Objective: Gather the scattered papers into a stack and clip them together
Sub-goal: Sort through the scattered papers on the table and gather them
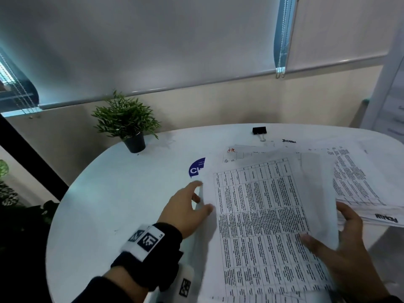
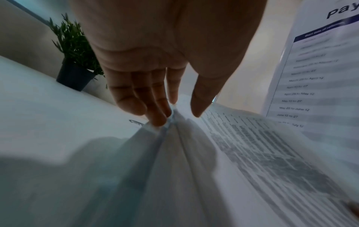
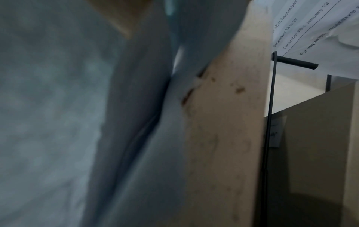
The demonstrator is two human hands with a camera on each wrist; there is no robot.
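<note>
A stack of white papers (image 1: 262, 215) printed with a dense table is held a little above the round white table (image 1: 122, 193). My left hand (image 1: 202, 196) holds its left edge, thumb on top and fingers (image 2: 159, 119) at the edge of the sheets (image 2: 262, 153). My right hand (image 1: 323, 228) grips the right edge, thumb on top, fingers behind. A second pile of papers (image 1: 358, 182) lies at the right. A black binder clip (image 1: 259, 130) sits at the table's far side. The right wrist view shows only blurred paper and a dated sheet (image 3: 310, 27).
A small potted plant (image 1: 129, 123) stands at the table's far left, also seen as the plant (image 2: 75, 61). A blue round sticker (image 1: 196, 168) peeks from under the papers. More sheets (image 1: 251, 153) lie beneath the held stack. A dated sheet (image 2: 310, 69) stands upright at right.
</note>
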